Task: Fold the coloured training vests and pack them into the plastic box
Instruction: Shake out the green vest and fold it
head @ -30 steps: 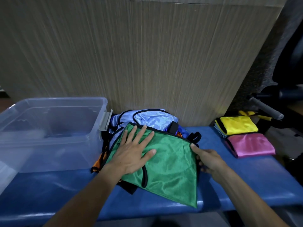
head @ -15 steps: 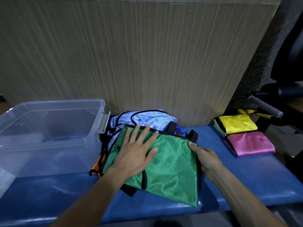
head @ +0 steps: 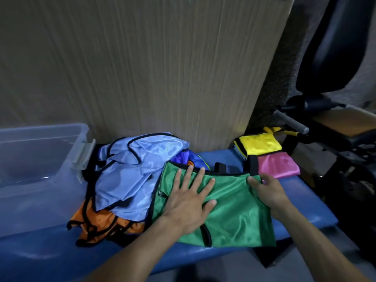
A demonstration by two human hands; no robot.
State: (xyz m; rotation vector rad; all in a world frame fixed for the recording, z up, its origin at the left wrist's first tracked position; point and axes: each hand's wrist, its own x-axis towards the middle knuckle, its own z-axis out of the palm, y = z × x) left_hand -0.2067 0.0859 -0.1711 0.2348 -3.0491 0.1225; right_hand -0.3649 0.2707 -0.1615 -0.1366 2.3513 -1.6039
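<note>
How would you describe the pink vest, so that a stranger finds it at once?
Look at the right end of the blue bench. Two folded vests lie there; the pink vest is the nearer one, just in front of the yellow vest. It alone is pink.

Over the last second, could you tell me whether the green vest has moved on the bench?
Yes. The green vest has slid right, off the light blue vest pile, toward the folded pink vest; both hands are on it.
</note>
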